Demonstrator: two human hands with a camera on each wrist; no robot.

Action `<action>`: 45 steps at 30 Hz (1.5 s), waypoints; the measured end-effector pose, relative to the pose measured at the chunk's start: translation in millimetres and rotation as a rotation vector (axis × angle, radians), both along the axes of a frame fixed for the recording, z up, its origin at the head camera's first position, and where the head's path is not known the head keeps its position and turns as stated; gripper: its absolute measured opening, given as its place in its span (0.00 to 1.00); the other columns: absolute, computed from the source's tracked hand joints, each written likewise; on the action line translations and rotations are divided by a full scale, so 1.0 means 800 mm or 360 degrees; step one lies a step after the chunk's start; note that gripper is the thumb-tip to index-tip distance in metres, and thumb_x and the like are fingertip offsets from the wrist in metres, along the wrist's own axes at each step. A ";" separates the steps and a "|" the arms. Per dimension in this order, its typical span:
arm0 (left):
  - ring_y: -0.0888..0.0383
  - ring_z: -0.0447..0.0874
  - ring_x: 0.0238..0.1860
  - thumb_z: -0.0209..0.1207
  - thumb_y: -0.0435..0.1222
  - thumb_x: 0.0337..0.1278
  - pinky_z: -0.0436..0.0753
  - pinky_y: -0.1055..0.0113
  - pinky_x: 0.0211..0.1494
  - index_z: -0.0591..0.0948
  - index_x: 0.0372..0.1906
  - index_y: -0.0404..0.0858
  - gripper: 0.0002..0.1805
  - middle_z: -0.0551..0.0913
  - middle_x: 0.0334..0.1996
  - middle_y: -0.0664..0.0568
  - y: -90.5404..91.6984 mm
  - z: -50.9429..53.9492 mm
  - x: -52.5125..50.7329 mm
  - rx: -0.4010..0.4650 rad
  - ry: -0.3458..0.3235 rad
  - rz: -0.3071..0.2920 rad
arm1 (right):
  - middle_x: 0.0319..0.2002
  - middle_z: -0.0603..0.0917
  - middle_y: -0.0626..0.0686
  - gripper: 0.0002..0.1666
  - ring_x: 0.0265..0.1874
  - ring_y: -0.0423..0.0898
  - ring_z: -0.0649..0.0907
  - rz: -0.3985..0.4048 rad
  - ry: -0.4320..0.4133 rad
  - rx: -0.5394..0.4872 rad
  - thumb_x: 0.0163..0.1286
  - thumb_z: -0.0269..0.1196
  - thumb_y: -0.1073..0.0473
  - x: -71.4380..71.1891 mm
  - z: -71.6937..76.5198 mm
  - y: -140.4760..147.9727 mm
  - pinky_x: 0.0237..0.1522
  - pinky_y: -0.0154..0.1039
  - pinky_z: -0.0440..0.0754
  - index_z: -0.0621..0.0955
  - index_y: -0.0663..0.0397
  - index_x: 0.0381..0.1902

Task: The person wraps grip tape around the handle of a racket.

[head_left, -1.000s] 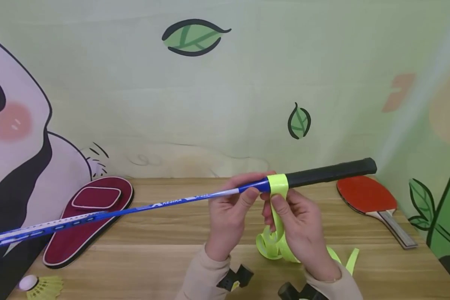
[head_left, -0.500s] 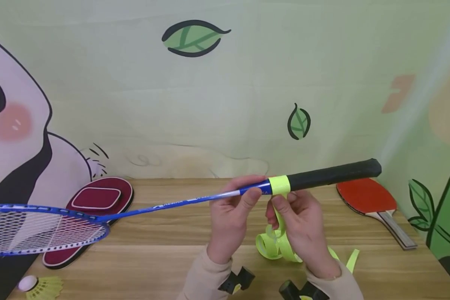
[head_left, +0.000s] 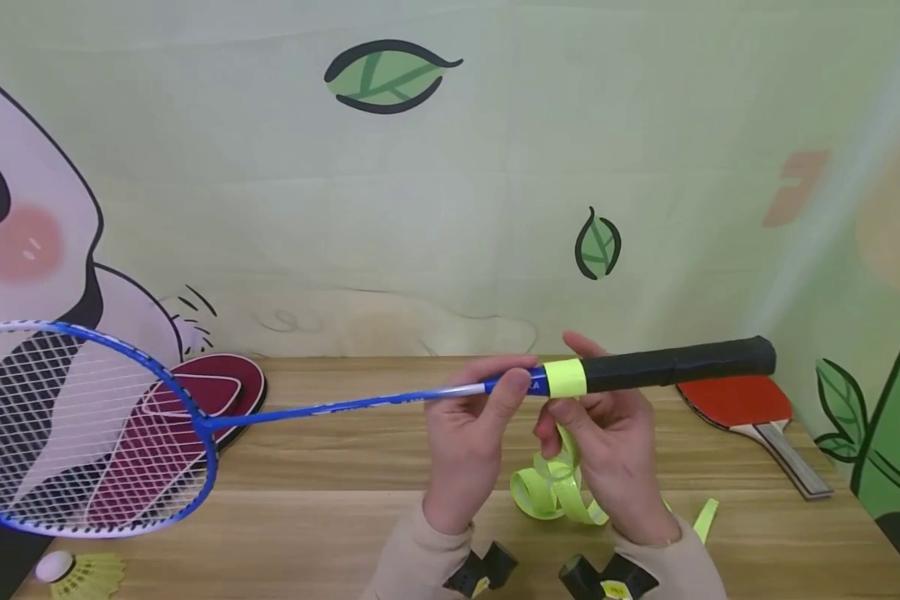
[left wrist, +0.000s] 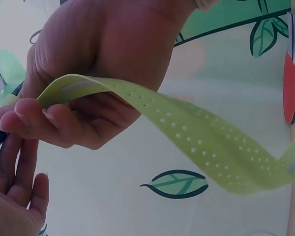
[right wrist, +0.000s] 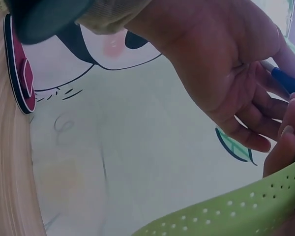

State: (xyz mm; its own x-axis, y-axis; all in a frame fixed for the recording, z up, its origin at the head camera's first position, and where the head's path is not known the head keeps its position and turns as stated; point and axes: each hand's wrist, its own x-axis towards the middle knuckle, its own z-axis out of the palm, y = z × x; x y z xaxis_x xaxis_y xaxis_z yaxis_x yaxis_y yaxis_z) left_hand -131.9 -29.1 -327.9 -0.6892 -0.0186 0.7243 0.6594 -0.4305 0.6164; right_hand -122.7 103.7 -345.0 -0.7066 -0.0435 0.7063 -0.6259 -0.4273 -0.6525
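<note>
Head view was bright, evenly lit, mostly sharp. Wrist views ran dimmer, hazier: right hand [left wrist: 103,49] and left hand [right wrist: 221,59] sat shaded against paler backdrop [head_left: 450,208]. Dark shape [right wrist: 46,17], right wrist's top-left corner, was blurred.

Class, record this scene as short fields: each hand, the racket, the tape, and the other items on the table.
Left hand: grips the badminton racket by its shaft, near the handle
Right hand: pinches the yellow-green tape
Racket: blue frame, black handle, held above the table
Tape: perforated; one band round the handle's shaft end, loose coils below
Other items: maroon case, red paddle, yellow shuttlecock
</note>
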 end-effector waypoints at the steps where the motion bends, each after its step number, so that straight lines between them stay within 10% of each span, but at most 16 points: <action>1: 0.60 0.84 0.37 0.60 0.33 0.65 0.83 0.69 0.41 0.79 0.42 0.20 0.15 0.87 0.39 0.54 0.001 0.000 0.000 0.0003 -0.0004 0.0009 | 0.26 0.85 0.52 0.34 0.18 0.42 0.80 0.0016 0.0019 -0.0010 0.68 0.53 0.79 -0.001 -0.001 0.000 0.19 0.32 0.80 0.62 0.66 0.71; 17: 0.59 0.80 0.36 0.63 0.36 0.62 0.79 0.70 0.43 0.80 0.44 0.23 0.17 0.84 0.35 0.40 0.004 0.000 0.005 -0.0104 -0.0132 0.0022 | 0.22 0.83 0.52 0.16 0.12 0.41 0.74 -0.0033 0.0144 -0.0032 0.69 0.57 0.74 -0.004 -0.003 -0.001 0.08 0.36 0.68 0.75 0.71 0.54; 23: 0.49 0.79 0.37 0.61 0.23 0.53 0.76 0.57 0.59 0.74 0.54 0.25 0.21 0.80 0.31 0.35 -0.002 0.001 0.000 -0.0309 0.0011 -0.0051 | 0.21 0.83 0.54 0.13 0.12 0.41 0.75 -0.0005 0.0154 -0.0089 0.70 0.55 0.75 -0.004 -0.001 0.001 0.06 0.37 0.65 0.74 0.73 0.51; 37: 0.49 0.83 0.42 0.64 0.17 0.46 0.82 0.55 0.54 0.73 0.53 0.24 0.25 0.82 0.37 0.34 -0.008 -0.001 -0.009 -0.0401 0.0220 0.0043 | 0.16 0.79 0.53 0.10 0.06 0.44 0.68 0.0132 0.0111 -0.0107 0.71 0.48 0.79 0.003 0.004 -0.001 0.04 0.35 0.63 0.75 0.69 0.44; 45: 0.41 0.82 0.51 0.58 0.11 0.48 0.78 0.47 0.57 0.61 0.59 0.20 0.31 0.78 0.48 0.24 -0.007 0.001 -0.009 -0.0277 0.0415 -0.0178 | 0.14 0.76 0.52 0.13 0.06 0.45 0.67 0.0189 0.0036 -0.0111 0.73 0.44 0.77 0.008 0.002 -0.004 0.06 0.38 0.62 0.77 0.68 0.41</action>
State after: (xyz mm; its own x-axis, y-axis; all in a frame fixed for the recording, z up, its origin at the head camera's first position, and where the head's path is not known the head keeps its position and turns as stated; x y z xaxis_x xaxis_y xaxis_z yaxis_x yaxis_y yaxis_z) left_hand -138.9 -34.6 -327.0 -0.4712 0.1859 0.8622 0.7592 -0.4122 0.5037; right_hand -116.5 100.6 -343.2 -0.6834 -0.0761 0.7261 -0.5822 -0.5432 -0.6049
